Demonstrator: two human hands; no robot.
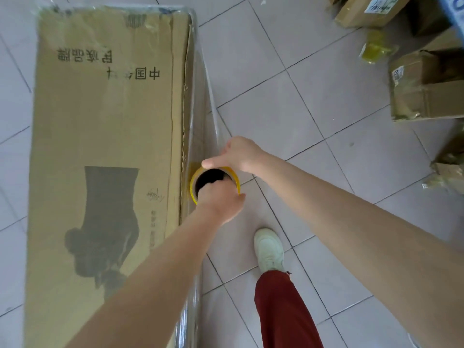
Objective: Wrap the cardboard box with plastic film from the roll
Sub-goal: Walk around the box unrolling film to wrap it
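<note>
Hooking its fingers inside the roll (192,187), the left hand (221,205) grips it, arm outstretched. The right hand (239,153) holds the far rim, thumb straight across. The roll sits against the right side of the box (105,126), where film (200,101) clings.

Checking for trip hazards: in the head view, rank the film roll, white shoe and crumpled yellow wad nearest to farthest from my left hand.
1. film roll: held, the left hand has its fingers inside the core.
2. white shoe: close by, to the lower right.
3. crumpled yellow wad: far upper right.
</note>
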